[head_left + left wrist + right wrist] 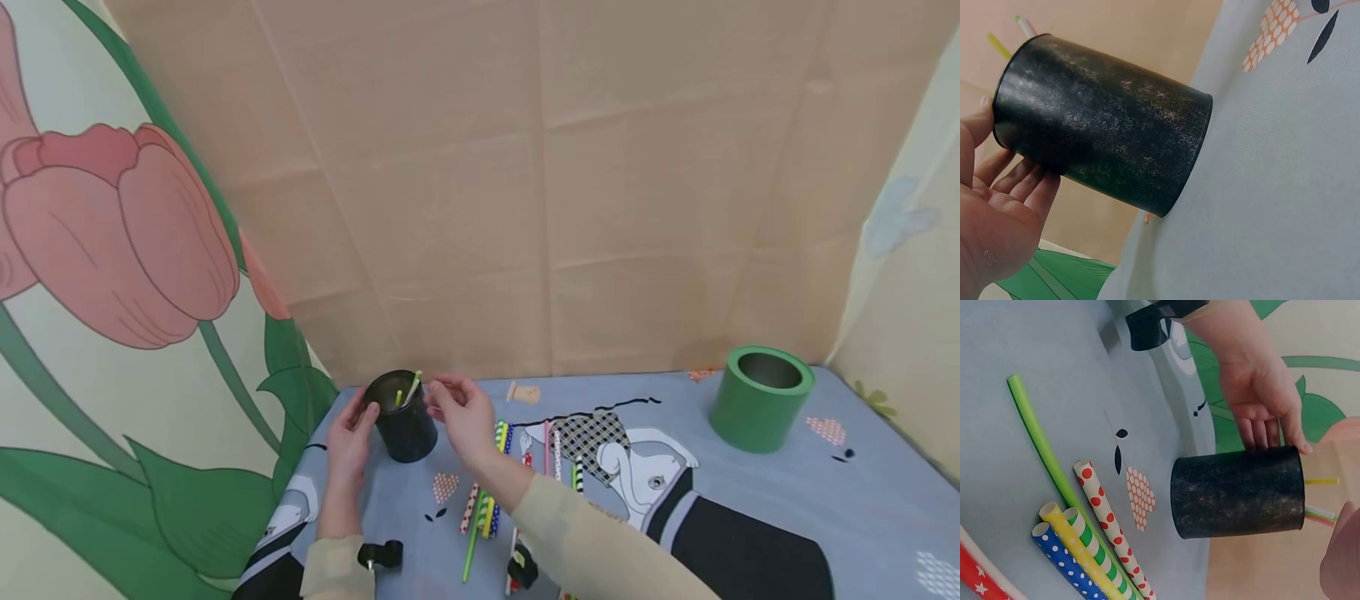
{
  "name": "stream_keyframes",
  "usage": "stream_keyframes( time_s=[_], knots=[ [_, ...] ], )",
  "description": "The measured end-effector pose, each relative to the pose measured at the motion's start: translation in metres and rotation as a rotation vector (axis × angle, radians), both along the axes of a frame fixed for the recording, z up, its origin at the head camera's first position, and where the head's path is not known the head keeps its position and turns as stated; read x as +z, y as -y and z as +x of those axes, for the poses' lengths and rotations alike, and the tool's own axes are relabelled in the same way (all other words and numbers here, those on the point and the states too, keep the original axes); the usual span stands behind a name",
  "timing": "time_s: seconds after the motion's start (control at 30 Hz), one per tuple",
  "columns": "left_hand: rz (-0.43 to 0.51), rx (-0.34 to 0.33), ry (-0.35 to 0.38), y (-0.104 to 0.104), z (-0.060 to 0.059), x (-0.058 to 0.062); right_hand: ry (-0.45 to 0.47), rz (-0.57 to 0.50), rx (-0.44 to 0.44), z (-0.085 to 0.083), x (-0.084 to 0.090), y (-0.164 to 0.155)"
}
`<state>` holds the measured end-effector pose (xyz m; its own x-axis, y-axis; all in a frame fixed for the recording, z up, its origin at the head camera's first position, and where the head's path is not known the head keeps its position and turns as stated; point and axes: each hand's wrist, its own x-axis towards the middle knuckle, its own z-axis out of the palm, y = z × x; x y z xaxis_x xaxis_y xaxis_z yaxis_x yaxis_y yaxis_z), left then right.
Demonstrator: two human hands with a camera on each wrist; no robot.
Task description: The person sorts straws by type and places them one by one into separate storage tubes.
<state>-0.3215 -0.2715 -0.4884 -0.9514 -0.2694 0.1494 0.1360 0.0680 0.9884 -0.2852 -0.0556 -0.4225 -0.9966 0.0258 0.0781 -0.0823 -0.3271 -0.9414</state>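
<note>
Flanking the black cup (405, 433) near the table edge (615, 377), left hand (349, 446) holding it (right hand (467, 423) loose by the rim)

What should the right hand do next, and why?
Probably reach for the red-dotted straw: the right hand seems to hold nothing, that straw lies on the cloth while other straws already stand in the black cup, and the left hand is touching the cup, which should help keep it steady.
</note>
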Motion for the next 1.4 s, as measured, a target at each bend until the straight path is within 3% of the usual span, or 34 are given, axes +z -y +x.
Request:
stream_keyframes(
  time_s=[0.53,0.8,0.97,1.1,1.4],
  knots=[
    [-0.003,-0.007,0.040,0.001,0.005,0.002,0.041,-0.041,-0.046,-0.006,-0.015,-0.063],
    [-0.006,-0.005,0.055,0.001,0.004,0.001,0.079,0.124,0.014,0.010,-0.038,-0.124],
    [-0.010,0.001,0.044,-0.001,0.005,0.003,0.167,0.256,-0.001,0.021,-0.057,-0.158],
    [-0.007,0.006,0.039,-0.001,0.005,0.003,0.237,0.338,0.000,0.032,-0.072,-0.175],
    [0.014,-0.005,0.050,-0.002,0.007,0.004,0.297,0.394,0.138,0.045,-0.089,-0.194]
  ],
)
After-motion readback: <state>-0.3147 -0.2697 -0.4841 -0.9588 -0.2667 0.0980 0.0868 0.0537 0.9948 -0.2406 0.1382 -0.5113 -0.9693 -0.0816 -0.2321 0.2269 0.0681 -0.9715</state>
